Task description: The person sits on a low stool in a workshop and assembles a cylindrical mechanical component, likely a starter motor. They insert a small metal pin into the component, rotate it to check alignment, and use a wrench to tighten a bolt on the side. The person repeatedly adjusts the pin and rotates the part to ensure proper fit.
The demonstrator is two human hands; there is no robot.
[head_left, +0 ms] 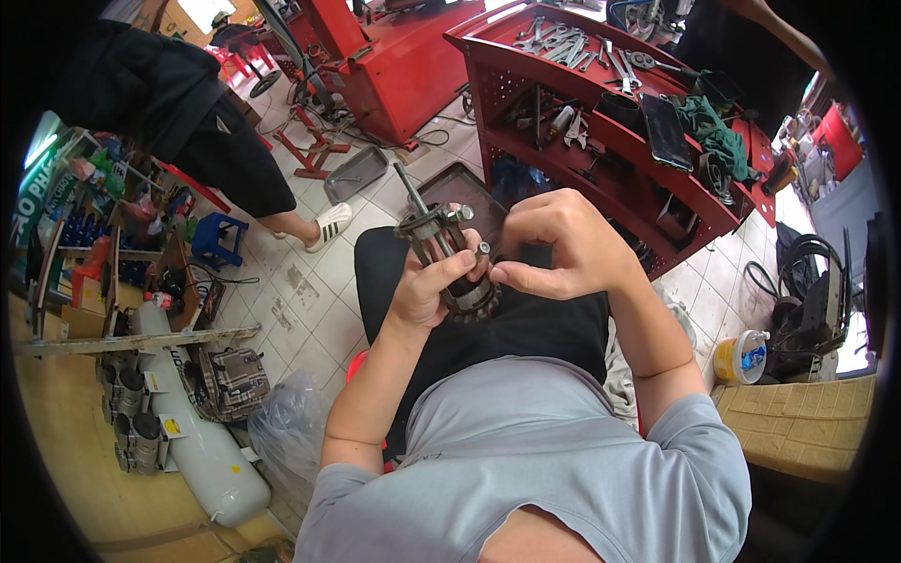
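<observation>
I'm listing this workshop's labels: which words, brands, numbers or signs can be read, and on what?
I won't copy wording, only place it.
Green sign: large pale letters, cut off.
White tank: dark letters, partly showing.
Bucket: print too small.
Shirt: mark too small.
Held metal part: none readable.

From here I can't see the portion of the metal assembly point(467, 295) under the left hand point(421, 291), this side of the red tool cart point(526, 71), or whether the right hand point(571, 246) pinches anything. Left of the cart, my view's edge cuts off one person point(141, 89); beyond it, another person point(737, 56). Some shelf items point(574, 129) inside it look too small to name.
</observation>
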